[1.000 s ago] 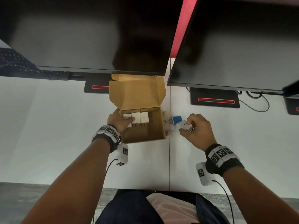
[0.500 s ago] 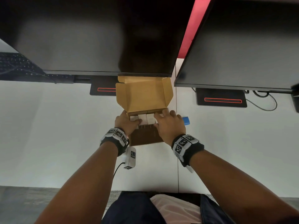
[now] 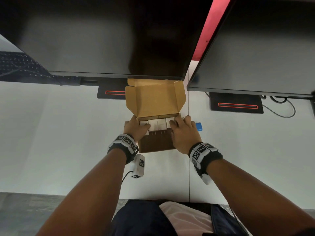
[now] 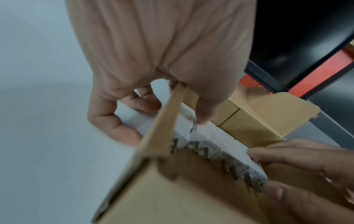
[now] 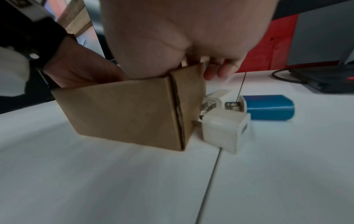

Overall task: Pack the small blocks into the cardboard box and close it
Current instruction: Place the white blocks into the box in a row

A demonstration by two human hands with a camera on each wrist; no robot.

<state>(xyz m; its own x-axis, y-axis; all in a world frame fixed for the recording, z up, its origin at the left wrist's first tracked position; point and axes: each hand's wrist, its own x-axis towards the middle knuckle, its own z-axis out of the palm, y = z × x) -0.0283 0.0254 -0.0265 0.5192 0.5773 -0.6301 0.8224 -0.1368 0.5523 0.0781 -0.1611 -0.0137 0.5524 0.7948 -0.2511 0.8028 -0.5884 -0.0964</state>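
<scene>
Cardboard: the cardboard box (image 3: 156,143) is plain brown, matte and square-cornered; its lid (image 3: 154,97) stands open at the far side with small side tabs, below the edge of a dark monitor (image 3: 109,36).
Plastic: the small blocks are smooth cubes with rounded corners and flat metal prongs on one face.
Box contents: a row of white blocks (image 4: 214,139) lies side by side against the far wall of the box, prongs pointing toward the near wall; the near part of the floor is bare cardboard.
Outside the box: on the white table (image 3: 51,133), just right of the box's right wall, lie a white block (image 5: 226,130), a second white one (image 5: 215,98) behind it and a blue block (image 5: 268,106), all close together.
Left hand: the left hand (image 3: 134,128) straddles the box's left wall, thumb inside pressing the leftmost block of the row, the other fingers curled down the outside of that wall, so it grips the wall.
Right hand: the right hand (image 3: 183,133) lies over the box's right wall; its thumb and a finger reach inside and pinch the rightmost block of the row, while other fingers hang outside above the loose blocks.
Position: the box sits on the table between the two wrists, straight ahead of the person, touching both hands.
</scene>
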